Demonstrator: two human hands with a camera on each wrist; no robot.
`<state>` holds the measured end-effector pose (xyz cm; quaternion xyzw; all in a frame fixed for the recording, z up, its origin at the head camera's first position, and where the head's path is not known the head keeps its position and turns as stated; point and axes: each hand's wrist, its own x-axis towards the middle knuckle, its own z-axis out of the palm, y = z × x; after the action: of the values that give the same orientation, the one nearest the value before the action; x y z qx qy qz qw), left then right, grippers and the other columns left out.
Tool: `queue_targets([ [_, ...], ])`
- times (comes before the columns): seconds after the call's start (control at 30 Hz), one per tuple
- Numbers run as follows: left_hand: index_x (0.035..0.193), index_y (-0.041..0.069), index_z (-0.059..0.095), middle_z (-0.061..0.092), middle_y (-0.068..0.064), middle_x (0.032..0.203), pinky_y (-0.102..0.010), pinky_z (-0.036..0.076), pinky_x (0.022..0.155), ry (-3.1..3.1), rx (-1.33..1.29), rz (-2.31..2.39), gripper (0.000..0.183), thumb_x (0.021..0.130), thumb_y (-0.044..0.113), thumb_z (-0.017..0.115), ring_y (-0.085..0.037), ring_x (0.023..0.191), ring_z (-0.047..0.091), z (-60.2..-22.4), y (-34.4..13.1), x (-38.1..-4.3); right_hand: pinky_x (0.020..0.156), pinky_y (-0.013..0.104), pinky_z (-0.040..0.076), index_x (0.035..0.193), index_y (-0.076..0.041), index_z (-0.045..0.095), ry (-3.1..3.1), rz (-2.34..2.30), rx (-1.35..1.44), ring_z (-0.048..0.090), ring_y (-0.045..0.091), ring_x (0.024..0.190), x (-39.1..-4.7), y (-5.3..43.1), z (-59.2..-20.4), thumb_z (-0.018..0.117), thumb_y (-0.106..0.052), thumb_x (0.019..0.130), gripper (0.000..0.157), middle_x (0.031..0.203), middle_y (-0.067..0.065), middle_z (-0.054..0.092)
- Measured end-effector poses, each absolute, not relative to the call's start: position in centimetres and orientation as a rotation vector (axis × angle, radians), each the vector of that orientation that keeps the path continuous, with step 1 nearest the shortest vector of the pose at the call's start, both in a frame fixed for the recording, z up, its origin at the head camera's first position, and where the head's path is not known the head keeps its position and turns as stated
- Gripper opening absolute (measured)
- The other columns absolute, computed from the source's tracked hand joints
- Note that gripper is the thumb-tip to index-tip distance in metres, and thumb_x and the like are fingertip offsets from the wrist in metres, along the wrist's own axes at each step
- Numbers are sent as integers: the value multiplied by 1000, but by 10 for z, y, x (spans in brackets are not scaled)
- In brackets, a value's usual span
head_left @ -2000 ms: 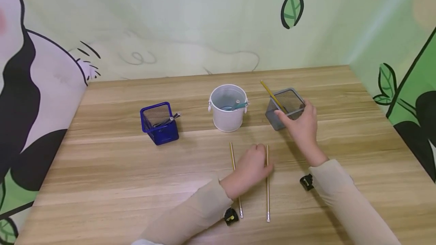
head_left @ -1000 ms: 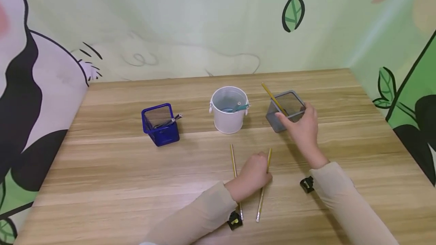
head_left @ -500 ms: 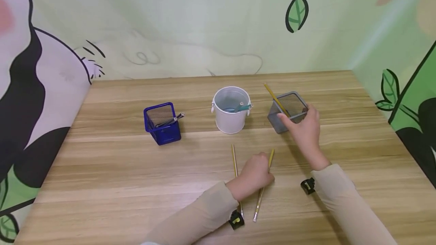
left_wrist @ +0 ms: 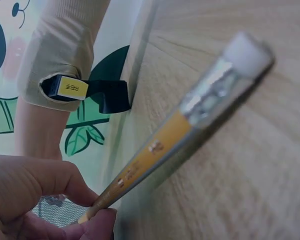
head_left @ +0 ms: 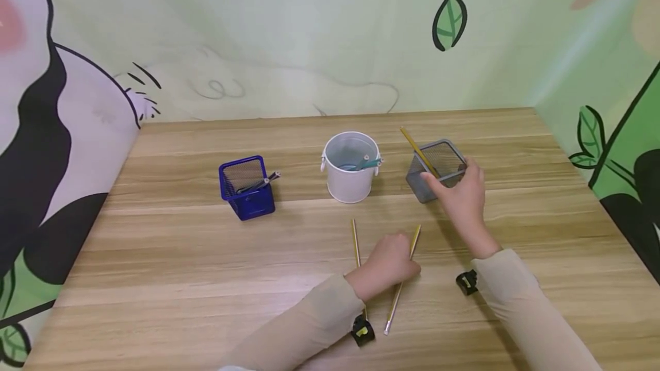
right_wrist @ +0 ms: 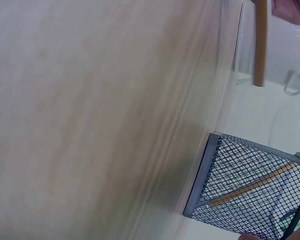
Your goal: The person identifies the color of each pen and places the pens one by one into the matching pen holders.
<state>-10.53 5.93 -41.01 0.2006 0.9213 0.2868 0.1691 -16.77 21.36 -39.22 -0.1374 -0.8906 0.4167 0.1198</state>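
My left hand [head_left: 385, 265] pinches a yellow-and-silver pencil [head_left: 396, 306] between thumb and finger. In the left wrist view the pencil's white eraser [left_wrist: 247, 54] points up toward the camera. A second such pencil [head_left: 356, 240] lies on the table, partly hidden under the left forearm. My right hand [head_left: 461, 199] grips the near rim of a grey mesh pen holder [head_left: 421, 186], thumb on one side and fingers on the other. One yellow pencil [head_left: 415, 146] leans inside that holder, and its shaft shows through the mesh in the right wrist view.
A white metal bucket [head_left: 348, 185] with teal pencils stands at the back middle. Left of it is a blue mesh pen holder [head_left: 252, 205] with dark pencils. Black camera mounts [head_left: 466, 282] sit at both wrists. A painted wall [head_left: 289, 44] borders the wooden table [head_left: 206, 279].
My left hand has closed on the right-hand pencil, which has turned from straight to slanted, its front end swinging right. The right hand stays on the grey holder.
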Motion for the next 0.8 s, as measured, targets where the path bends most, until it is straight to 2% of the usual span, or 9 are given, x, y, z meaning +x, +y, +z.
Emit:
queue_targets([
  [0.17, 56, 14, 40, 42, 2, 55, -22, 33, 41, 2613, 549, 842, 34, 69, 13, 71, -14, 49, 41, -408, 59, -104, 108, 50, 33, 142, 11, 25, -2589, 1208, -389, 38, 41, 126, -169, 214, -393, 76, -39, 78, 96, 138, 30, 34],
  [0.5, 50, 16, 37, 36, 6, 49, -19, 30, 40, 2601, 555, 969, 40, 76, 14, 67, -10, 45, 37, -401, 51, -93, 107, 52, 35, 142, 11, 26, -2593, 1200, -393, 39, 42, 125, -168, 211, -399, 76, -39, 78, 96, 138, 30, 35],
  [0.8, 62, 14, 44, 39, 7, 55, -17, 31, 43, 2624, 621, 1053, 25, 77, 13, 64, -8, 49, 40, -384, 49, -92, 106, 53, 35, 140, 13, 27, -2576, 1166, -384, 39, 43, 125, -169, 214, -397, 77, -37, 78, 94, 136, 31, 37],
])
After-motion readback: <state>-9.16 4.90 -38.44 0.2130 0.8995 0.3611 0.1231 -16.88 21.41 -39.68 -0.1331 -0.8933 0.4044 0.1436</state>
